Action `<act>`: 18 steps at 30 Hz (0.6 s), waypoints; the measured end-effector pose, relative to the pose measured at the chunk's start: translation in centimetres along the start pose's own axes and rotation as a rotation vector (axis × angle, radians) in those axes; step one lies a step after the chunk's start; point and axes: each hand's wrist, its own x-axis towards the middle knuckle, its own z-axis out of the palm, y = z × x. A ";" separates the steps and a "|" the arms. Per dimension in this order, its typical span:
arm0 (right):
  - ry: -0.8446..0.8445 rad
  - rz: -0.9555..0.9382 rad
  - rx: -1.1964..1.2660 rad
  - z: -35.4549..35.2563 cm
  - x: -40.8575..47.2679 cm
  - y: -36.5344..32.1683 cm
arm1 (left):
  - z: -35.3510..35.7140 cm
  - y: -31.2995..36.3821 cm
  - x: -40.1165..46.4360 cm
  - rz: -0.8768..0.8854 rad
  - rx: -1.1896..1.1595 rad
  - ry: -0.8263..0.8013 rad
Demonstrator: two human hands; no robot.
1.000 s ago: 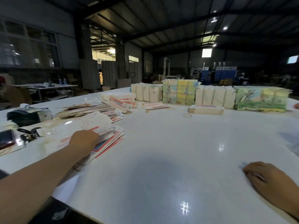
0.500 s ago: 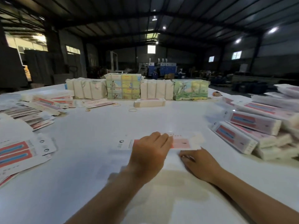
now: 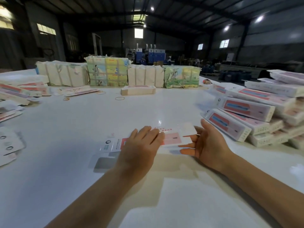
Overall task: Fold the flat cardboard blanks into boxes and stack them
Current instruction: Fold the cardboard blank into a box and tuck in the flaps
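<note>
A flat white and pink cardboard blank [image 3: 174,137] lies on the white table [image 3: 82,129] in front of me. My left hand [image 3: 141,145] presses flat on its middle with straight fingers. My right hand [image 3: 207,145] is at the blank's right end, its fingers curled under the raised end flap and its thumb up. Folded boxes [image 3: 246,111] are stacked at the right. A pile of flat blanks [image 3: 8,143] lies at the left edge.
Wrapped bundles [image 3: 107,73] stand in a row along the table's far side, with a small banded pack [image 3: 138,90] in front. Rubber bands [image 3: 119,98] lie on the table. More loose blanks [image 3: 21,91] are spread at the far left.
My view swung from the left pile to the table's middle. The left hand brought a blank there. The right hand has now lifted the blank's right end flap.
</note>
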 end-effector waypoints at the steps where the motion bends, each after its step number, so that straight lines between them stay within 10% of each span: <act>1: -0.006 -0.008 -0.033 0.0 -0.1 0.2 | 0.0 0.2 -0.1 -0.001 0.000 -0.016; 13: -0.005 -0.179 -0.387 -0.2 -0.4 1.1 | -0.8 0.7 -0.3 -0.200 0.061 -0.259; 18: 0.062 -0.529 -0.945 0.2 -1.3 1.4 | -1.7 0.8 0.0 -0.337 -0.018 -0.259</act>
